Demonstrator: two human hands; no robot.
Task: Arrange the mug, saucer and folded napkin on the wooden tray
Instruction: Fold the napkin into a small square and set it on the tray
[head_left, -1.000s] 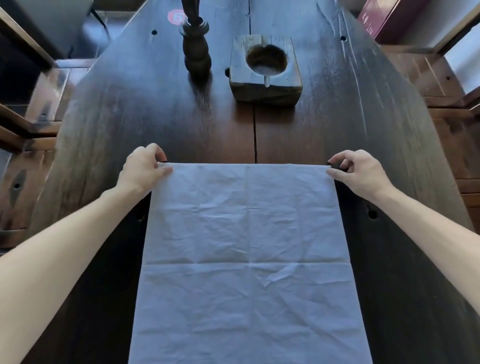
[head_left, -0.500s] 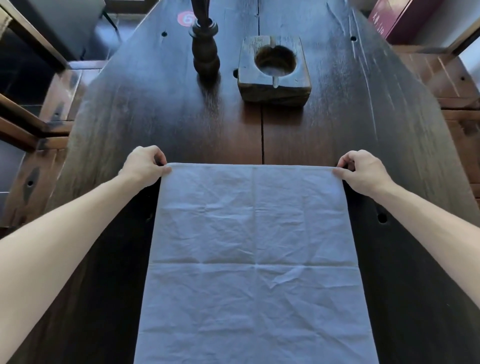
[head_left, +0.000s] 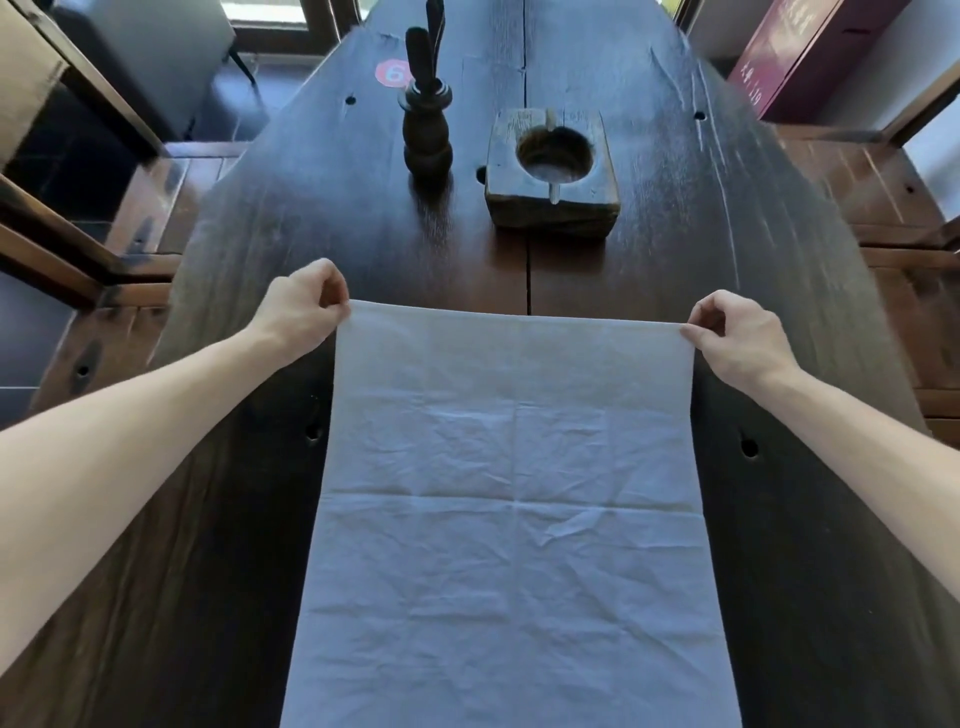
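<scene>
A pale blue-grey cloth napkin (head_left: 511, 519) lies spread out along the dark wooden table (head_left: 701, 249), creased by old fold lines. My left hand (head_left: 301, 309) pinches its far left corner. My right hand (head_left: 737, 338) pinches its far right corner. The far edge is lifted a little off the table between the two hands, and the near part lies flat. No mug, saucer or tray is in view.
Beyond the napkin stand a dark turned wooden holder (head_left: 427, 132) and a square wooden block with a round hollow (head_left: 553, 174). A red round sticker (head_left: 390, 71) sits at the table's far end. Wooden benches flank both sides, and a maroon box (head_left: 810, 52) lies at the far right.
Both hands have closed on the napkin's far corners and raised that edge off the table. The camera has tilted up, so more of the table's far end shows.
</scene>
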